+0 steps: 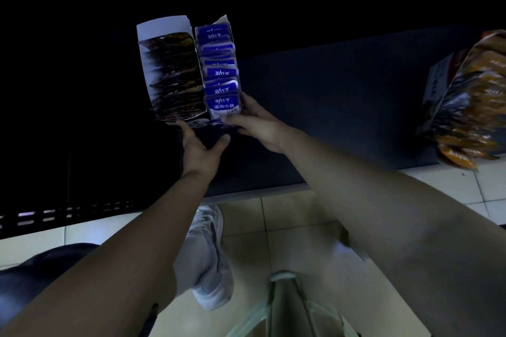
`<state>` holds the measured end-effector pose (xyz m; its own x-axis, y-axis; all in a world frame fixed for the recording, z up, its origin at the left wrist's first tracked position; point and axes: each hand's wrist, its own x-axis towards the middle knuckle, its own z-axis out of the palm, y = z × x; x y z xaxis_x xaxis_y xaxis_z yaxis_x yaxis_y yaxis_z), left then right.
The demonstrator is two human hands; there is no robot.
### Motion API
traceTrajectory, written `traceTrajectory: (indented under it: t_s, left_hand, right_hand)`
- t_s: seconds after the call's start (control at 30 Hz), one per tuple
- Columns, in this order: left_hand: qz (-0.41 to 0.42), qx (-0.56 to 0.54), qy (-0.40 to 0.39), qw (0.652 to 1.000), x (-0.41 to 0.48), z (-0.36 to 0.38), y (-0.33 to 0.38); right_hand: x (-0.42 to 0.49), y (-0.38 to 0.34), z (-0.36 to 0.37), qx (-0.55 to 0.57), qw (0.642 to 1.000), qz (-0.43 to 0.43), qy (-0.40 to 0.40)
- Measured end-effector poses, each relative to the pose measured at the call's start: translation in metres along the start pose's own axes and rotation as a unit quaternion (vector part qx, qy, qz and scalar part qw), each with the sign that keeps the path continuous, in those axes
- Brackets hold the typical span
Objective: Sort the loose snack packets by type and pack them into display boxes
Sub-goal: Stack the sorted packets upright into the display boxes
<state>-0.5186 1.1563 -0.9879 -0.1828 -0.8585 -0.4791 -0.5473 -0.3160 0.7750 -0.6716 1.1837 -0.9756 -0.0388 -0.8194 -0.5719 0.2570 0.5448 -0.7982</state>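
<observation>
Open shelf (pixel 328 107) between boxes (pixel 164 27), orange packets (pixel 476 117)

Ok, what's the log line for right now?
left hand: at box fronts, grip unclear | right hand: grips blue-packet box at its near end | dark-packet box: close beside it

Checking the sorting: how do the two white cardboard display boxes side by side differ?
The left white cardboard display box holds dark brown packets; the right white cardboard display box holds blue packets. The left box shows bare card at its far end; the right box looks full. The right hand grips only the right box. Both hold upright rows.
</observation>
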Motion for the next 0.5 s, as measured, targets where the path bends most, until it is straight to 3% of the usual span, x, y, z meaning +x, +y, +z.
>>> traceTrajectory:
  t_s: [0.33,0.5]
  left_hand:
    - [-0.008,0.018,0.017,1.000,0.011,-0.003,-0.002]
    - [-0.047,0.125,-0.021,0.991,-0.001,0.004,0.011]
  right_hand:
    - [0.009,-0.006,0.008,-0.006,1.000,-0.027,0.014]
    - [-0.015,-0.012,-0.005,-0.052,0.998,-0.034,0.016]
